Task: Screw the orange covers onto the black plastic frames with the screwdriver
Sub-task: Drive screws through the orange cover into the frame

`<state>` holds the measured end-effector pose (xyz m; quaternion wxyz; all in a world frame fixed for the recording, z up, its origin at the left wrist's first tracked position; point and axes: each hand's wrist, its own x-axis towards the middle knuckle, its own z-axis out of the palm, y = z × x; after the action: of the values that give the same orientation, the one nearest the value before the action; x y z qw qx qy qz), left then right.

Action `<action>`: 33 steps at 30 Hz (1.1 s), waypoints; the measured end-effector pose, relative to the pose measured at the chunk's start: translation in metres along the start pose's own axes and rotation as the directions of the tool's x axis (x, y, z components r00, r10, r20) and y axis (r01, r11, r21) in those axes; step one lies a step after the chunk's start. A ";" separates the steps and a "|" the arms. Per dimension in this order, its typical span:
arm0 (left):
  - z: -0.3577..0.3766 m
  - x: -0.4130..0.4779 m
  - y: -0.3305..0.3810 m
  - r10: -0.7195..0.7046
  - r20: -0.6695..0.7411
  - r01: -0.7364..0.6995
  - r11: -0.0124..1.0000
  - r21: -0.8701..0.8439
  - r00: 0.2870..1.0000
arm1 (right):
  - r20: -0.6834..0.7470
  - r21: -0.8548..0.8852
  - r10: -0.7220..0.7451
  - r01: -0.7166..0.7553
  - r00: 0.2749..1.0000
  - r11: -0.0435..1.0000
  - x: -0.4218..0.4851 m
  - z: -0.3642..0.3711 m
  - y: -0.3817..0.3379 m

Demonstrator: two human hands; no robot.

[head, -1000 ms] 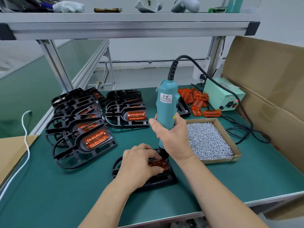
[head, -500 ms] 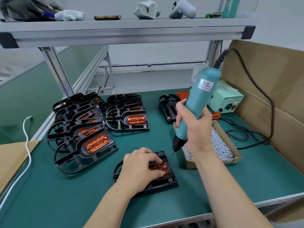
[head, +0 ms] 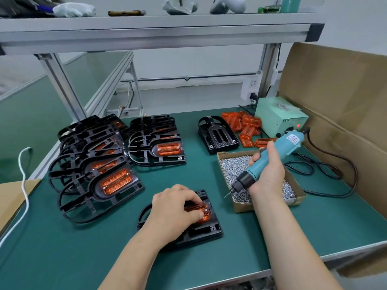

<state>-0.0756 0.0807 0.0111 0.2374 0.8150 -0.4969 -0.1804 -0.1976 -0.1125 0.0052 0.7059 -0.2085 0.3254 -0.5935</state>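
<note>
A black plastic frame (head: 206, 230) lies on the green mat near the front edge, with an orange cover (head: 204, 212) set in it. My left hand (head: 174, 208) rests on that frame, fingertips pressing the cover. My right hand (head: 267, 172) grips a teal electric screwdriver (head: 270, 156), tilted with its bit down-left over the near corner of a cardboard box of screws (head: 235, 203). The bit tip hangs just above the screws.
Finished frames with orange covers are stacked at the left (head: 94, 170) and centre back (head: 156, 143). An empty black frame (head: 217, 137), loose orange covers (head: 244, 124) and a green power supply (head: 279, 115) sit at the back right. Cardboard (head: 339, 95) walls the right side.
My right hand has lifted the screwdriver off the frame and swung it right, lowering it over the screw box. My left hand has stayed on the cover.
</note>
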 end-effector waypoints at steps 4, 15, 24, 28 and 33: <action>-0.009 0.014 0.016 -0.003 -0.062 0.000 0.999 -0.053 0.998 | 0.002 -0.001 0.051 -0.051 0.999 0.999 0.001 -0.004 0.003; 0.016 0.098 0.063 0.212 -0.037 -0.198 0.953 0.229 0.977 | 0.063 -0.025 0.061 -0.059 0.996 0.998 -0.003 -0.007 0.000; 0.039 0.113 0.074 0.236 0.146 -0.277 0.847 0.453 0.961 | 0.084 -0.019 0.046 -0.045 0.995 0.999 -0.004 -0.007 0.001; 0.043 0.110 0.081 0.247 0.118 -0.273 0.840 0.468 0.962 | 0.083 -0.028 0.072 -0.070 0.994 0.997 -0.004 -0.007 0.000; 0.043 0.104 0.079 0.274 0.052 -0.277 0.910 0.308 0.960 | 0.086 -0.054 0.092 -0.088 0.992 0.995 -0.005 -0.007 -0.001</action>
<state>-0.1096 -0.0522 0.0144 0.1268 0.7633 -0.6299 -0.0676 -0.2033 -0.1073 0.0021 0.7403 -0.2374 0.3179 -0.5428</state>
